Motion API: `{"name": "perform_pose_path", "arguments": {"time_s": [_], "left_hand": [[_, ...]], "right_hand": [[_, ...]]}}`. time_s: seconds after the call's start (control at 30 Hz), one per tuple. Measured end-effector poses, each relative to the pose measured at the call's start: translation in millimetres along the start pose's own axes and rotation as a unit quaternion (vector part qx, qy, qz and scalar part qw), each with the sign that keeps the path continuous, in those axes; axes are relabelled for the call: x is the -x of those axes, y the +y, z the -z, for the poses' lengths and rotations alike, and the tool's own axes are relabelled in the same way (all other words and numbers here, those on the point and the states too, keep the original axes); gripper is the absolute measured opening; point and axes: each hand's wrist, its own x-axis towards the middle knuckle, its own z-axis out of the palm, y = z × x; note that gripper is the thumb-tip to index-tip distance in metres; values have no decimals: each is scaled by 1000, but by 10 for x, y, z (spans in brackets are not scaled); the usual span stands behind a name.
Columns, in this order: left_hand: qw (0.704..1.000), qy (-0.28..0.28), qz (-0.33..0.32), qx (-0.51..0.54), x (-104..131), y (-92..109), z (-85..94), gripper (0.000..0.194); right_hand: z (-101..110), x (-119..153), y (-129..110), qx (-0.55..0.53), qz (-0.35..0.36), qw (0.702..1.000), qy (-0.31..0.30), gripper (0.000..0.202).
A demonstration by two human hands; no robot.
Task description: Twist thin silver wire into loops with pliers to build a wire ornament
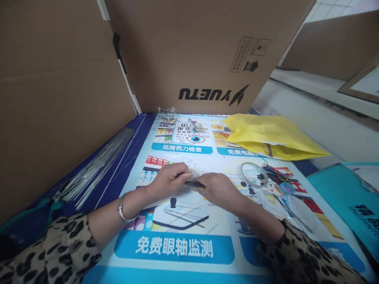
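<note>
Both hands meet over the middle of the printed sheet. My left hand point(168, 180) is closed, its thumb and fingers pinching thin silvery wire point(189, 163) that loops up above the fingertips. My right hand point(221, 192) is closed around dark pliers point(195, 184) with some yellow on them; they point left toward the pinched wire. The fingers cover much of the pliers and the held part of the wire. Beneath the hands, several straight wire pieces point(185, 215) lie near a small black cap-like object point(173, 202).
Tangled wire shapes point(189, 126) lie at the back, beside upright cardboard point(189, 51). A bundle of straight wires point(103, 163) is on the left. To the right are a tape roll point(242, 175), coloured cords point(276, 173), a yellow bag point(272, 132) and a teal bag point(334, 189).
</note>
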Motion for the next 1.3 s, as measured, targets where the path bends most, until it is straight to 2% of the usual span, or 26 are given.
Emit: {"name": "perform_pose_path", "arguments": {"time_s": [0.07, 0.17, 0.23, 0.3, 0.43, 0.57, 0.77, 0.83, 0.93, 1.07, 1.13, 1.3], "left_hand": [[1000, 3, 0, -7, -4, -3, 5, 19], [996, 56, 64, 16, -26, -44, 16, 18], [989, 94, 105, 46, -45, -88, 20, 18], [984, 110, 125, 63, -58, -125, 20, 18], [987, 88, 127, 52, -60, -138, 10, 18], [989, 62, 128, 49, -49, -113, -1, 19], [989, 29, 128, 74, -48, -119, 16, 21], [987, 49, 131, 84, -60, -135, 35, 21], [980, 109, 145, 87, -97, -188, 75, 20], [973, 167, 159, 18, -168, -345, 135, 16], [977, 146, 147, -48, -205, -445, 156, 18], [978, 29, 114, -173, -289, -613, 147, 20]], "right_hand": [[0, -5, 23, 15, 9, 1000, 11, 20], [5, -22, 90, 58, 8, 997, 54, 18], [17, -38, 146, 76, -17, 994, 76, 18], [29, -54, 191, 54, -44, 994, 82, 18], [16, -68, 196, -19, -46, 996, 78, 18], [-19, -60, 136, -27, -42, 996, 76, 16], [-27, -65, 127, -23, -80, 994, 73, 20], [-43, -76, 152, -16, -92, 992, 88, 21], [-95, -95, 206, -5, -105, 987, 119, 22], [-179, -118, 292, 38, -106, 978, 173, 22], [-211, -134, 328, 58, -103, 974, 191, 22], [-249, -191, 369, 93, -93, 971, 201, 19]]}}
